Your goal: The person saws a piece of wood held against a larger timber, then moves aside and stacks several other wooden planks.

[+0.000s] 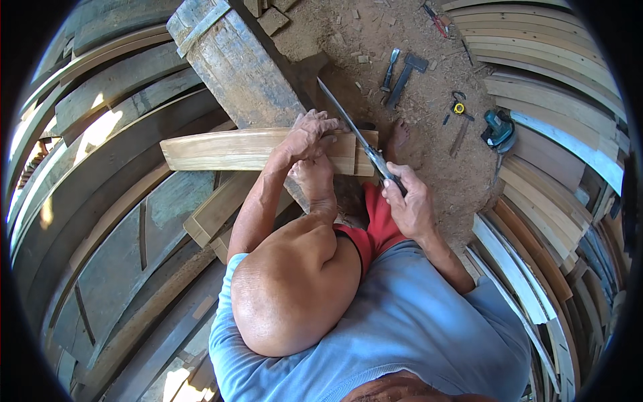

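Note:
A pale wooden board lies crosswise over a worn wooden bench, and a dark line crosses it near its right end. My left hand grips the board, its fingers bent over the top. Just below that hand, my bare foot presses on the board. My right hand is closed round the dark handle of a handsaw. The saw's narrow blade, seen nearly edge-on, slants up and left across the board's right end. Whether its teeth touch the wood I cannot tell.
On the sawdust-covered ground lie a chisel, a hammer, a yellow tape measure and a teal power tool. Red-handled pliers lie farther off. Stacked planks line the right; large boards lean at left.

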Tool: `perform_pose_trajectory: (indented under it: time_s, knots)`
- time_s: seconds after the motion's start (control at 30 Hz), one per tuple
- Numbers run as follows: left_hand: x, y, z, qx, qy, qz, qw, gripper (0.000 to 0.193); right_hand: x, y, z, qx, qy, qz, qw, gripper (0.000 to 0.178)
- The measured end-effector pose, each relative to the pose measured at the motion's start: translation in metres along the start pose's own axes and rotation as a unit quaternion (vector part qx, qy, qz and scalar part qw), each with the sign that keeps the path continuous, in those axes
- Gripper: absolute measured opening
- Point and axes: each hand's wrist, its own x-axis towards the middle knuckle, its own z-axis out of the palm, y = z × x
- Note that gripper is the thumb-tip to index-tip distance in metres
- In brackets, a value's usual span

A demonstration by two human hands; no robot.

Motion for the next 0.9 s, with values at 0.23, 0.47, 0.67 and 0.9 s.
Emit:
perform_pose_trajectory:
  time_s: [0.23, 0.47, 0.67, 0.9]
  knots:
    - [0.001, 0.008, -0.009, -0.018, -0.022, -0.019, 0.999, 0.033, -0.034, -0.005, -0.017, -0.006, 0.004, 0.029, 1.000, 0.028]
    - [0.001, 0.007, -0.006, -0.018, -0.002, 0.020, 1.000, 0.033, -0.012, -0.002, -0.007, -0.019, -0.005, 0.004, 1.000, 0.029]
    - [0.000, 0.011, -0.010, -0.012, -0.012, -0.023, 1.000, 0.033, -0.039, 0.000, -0.017, -0.048, 0.013, 0.009, 0.999, 0.031]
    - [0.004, 0.011, -0.014, -0.032, -0.031, -0.022, 0.999, 0.030, 0.001, 0.000, 0.001, -0.030, 0.003, -0.004, 1.000, 0.032]
